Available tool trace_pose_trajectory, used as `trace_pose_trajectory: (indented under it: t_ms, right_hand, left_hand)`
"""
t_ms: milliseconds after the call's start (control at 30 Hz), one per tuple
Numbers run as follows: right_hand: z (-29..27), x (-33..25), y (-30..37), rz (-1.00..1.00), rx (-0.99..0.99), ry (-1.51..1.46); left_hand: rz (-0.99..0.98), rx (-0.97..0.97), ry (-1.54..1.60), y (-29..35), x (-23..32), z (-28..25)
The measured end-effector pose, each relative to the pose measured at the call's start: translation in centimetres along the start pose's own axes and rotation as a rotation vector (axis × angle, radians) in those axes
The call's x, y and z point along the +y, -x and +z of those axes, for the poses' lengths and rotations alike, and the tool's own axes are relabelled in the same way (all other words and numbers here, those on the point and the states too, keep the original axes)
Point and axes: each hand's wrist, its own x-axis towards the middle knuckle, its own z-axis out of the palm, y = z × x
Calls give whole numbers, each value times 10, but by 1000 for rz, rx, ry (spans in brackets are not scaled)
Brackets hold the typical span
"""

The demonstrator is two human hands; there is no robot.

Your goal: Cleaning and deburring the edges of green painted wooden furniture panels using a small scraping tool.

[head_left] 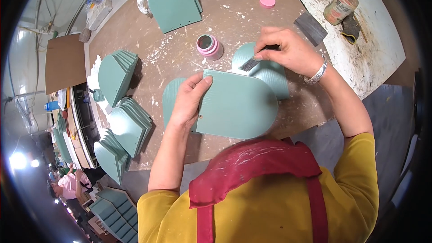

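My left hand (192, 96) grips the straight edge of a green rounded panel (238, 105), thumb on its upper face. The panel is tilted in front of my body. My right hand (288, 50) pinches a small dark grey strip (249, 65), held beyond the panel's far edge. Below that strip lies another green rounded panel (275, 78), partly hidden by the held one. A further green panel (170, 94) shows behind my left hand. An uncapped pink jar (215, 53) with dark contents stands between my hands, farther off.
Fanned stacks of green panels (128, 121) line the table's left side. More panels (173, 2) lean on white cloth at the back. A pink lid (267, 1), a dark sheet (310, 28) and a bottle (342, 5) sit far right. A person (71, 184) is at lower left.
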Motion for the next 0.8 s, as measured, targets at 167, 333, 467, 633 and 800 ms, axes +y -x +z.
trace_pose_trajectory:
  t_ms: [167, 333, 467, 633, 800]
  right_hand:
    - [4, -4, -3, 15, -84, 17]
    - [4, 6, -8, -1, -59, -21]
    - [9, 1, -12, -8, -99, -2]
    - [3, 4, -12, 38, -77, -61]
    - [6, 5, -10, 15, -136, -13]
  left_hand:
    - [6, 9, -24, 0, 0, -1]
    - [18, 15, -35, 3, 4, 2]
    - [7, 17, -48, 2, 2, 1]
    - [8, 29, -25, 1, 4, 5]
    - [-2, 4, -33, 0, 5, 2]
